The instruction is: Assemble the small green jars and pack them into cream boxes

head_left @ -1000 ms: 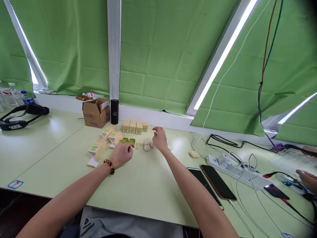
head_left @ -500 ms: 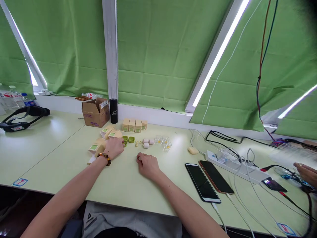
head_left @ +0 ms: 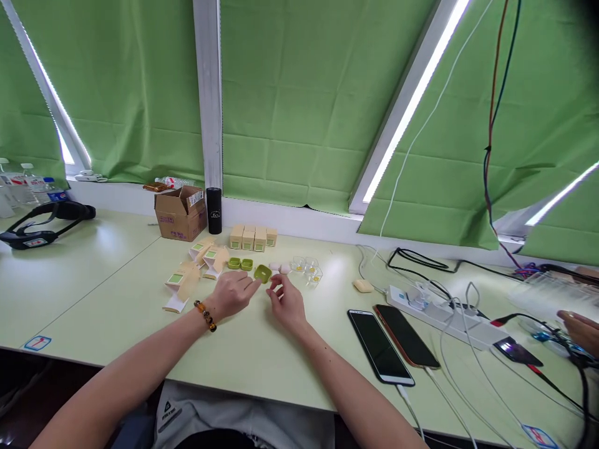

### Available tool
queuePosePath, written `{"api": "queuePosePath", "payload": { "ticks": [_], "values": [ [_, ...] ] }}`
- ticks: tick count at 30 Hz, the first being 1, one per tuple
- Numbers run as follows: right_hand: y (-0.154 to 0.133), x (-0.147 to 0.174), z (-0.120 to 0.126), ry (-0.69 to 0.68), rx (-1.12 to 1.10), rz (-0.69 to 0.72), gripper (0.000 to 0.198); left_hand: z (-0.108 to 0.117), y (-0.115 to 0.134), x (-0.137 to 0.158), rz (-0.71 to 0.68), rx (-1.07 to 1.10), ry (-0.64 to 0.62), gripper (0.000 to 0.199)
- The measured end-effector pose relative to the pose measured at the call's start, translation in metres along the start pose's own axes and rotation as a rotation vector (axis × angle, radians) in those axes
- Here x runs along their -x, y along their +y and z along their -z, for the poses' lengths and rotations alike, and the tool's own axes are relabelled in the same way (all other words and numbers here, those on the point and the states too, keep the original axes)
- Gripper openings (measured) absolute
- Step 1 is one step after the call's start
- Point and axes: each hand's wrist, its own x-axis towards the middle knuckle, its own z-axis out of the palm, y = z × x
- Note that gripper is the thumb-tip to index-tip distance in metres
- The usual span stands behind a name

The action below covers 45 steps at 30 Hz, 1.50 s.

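Observation:
My left hand [head_left: 234, 293], with a beaded bracelet at the wrist, holds a small green square cup [head_left: 262, 273] tilted above the table. My right hand [head_left: 286, 304] is close by on the right, its thumb and fingers bent together in a pinch; what they hold, if anything, is too small to tell. Two more green cups [head_left: 240, 264] stand behind my left hand. Pale pink pieces [head_left: 283, 268] lie just beyond my right fingers, partly hidden. Clear small cups [head_left: 306, 267] with yellow bits sit to their right.
Opened small cartons [head_left: 182, 277] lie at the left, and a row of closed cartons [head_left: 253, 237] stands behind. Farther back are a cardboard box [head_left: 180, 215] and a black bottle [head_left: 214, 211]. Phones [head_left: 381, 346], a power strip [head_left: 444, 318] and cables crowd the right, near another person's hand [head_left: 580, 330].
My left hand has moved right from the opened cartons, bringing a green cup with it. My right hand has shifted slightly right, its fingers now raised in a pinch near the cup.

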Motion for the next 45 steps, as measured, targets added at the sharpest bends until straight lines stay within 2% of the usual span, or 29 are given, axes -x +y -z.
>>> {"api": "queuePosePath", "payload": {
  "ticks": [4,7,10,15,18,22,24,26,29,31,32,34,36,38,40,42,45],
  "values": [
    [-0.001,0.003,-0.001,0.145,-0.144,0.116,0.039,0.001,0.012,0.003,0.169,0.351,-0.011,0.023],
    [-0.002,0.005,-0.004,0.200,-0.272,0.235,0.049,0.002,0.016,0.002,0.340,0.532,-0.031,0.021],
    [-0.003,0.007,-0.007,0.233,-0.318,0.303,0.052,0.000,0.020,-0.002,0.483,0.709,0.003,0.025],
    [-0.007,0.009,-0.005,0.234,-0.274,0.298,0.048,-0.003,0.020,-0.012,0.738,1.378,0.022,0.040],
    [-0.011,0.009,-0.002,0.232,-0.278,0.309,0.050,-0.004,0.018,-0.015,0.760,1.696,-0.022,0.037],
    [-0.016,0.009,0.002,0.211,-0.294,0.308,0.046,-0.007,0.016,-0.012,0.737,1.876,-0.129,0.035],
    [-0.018,0.008,0.004,0.195,-0.295,0.292,0.045,-0.010,0.015,-0.011,0.731,1.871,-0.171,0.035],
    [-0.020,0.008,0.006,0.176,-0.323,0.269,0.043,-0.011,0.013,-0.010,0.728,1.776,-0.193,0.032],
    [-0.022,0.006,0.008,0.144,-0.422,0.202,0.041,-0.006,0.008,-0.009,0.661,1.370,-0.075,0.029],
    [-0.021,0.004,0.009,0.130,-0.463,0.154,0.040,0.002,0.004,-0.008,0.494,0.971,0.052,0.039],
    [-0.020,0.003,0.010,0.125,-0.467,0.140,0.040,0.006,0.002,-0.008,0.370,0.793,0.068,0.043],
    [-0.018,0.002,0.010,0.108,-0.455,0.134,0.041,0.014,0.000,-0.008,0.150,0.551,0.004,0.047],
    [-0.015,0.002,0.010,0.076,-0.424,0.150,0.041,0.018,-0.001,-0.009,0.017,0.443,-0.084,0.049],
    [-0.014,0.002,0.010,0.041,-0.392,0.174,0.040,0.017,-0.001,-0.009,-0.033,0.434,-0.137,0.048],
    [-0.014,0.001,0.009,0.024,-0.384,0.190,0.040,0.012,-0.002,-0.009,-0.026,0.478,-0.141,0.044],
    [-0.014,0.001,0.009,0.024,-0.386,0.184,0.042,0.006,-0.007,-0.008,0.059,0.540,-0.093,0.042],
    [-0.011,-0.003,0.009,0.089,-0.302,0.143,0.038,-0.004,-0.016,-0.009,0.365,0.657,0.019,0.038]
  ]
}}
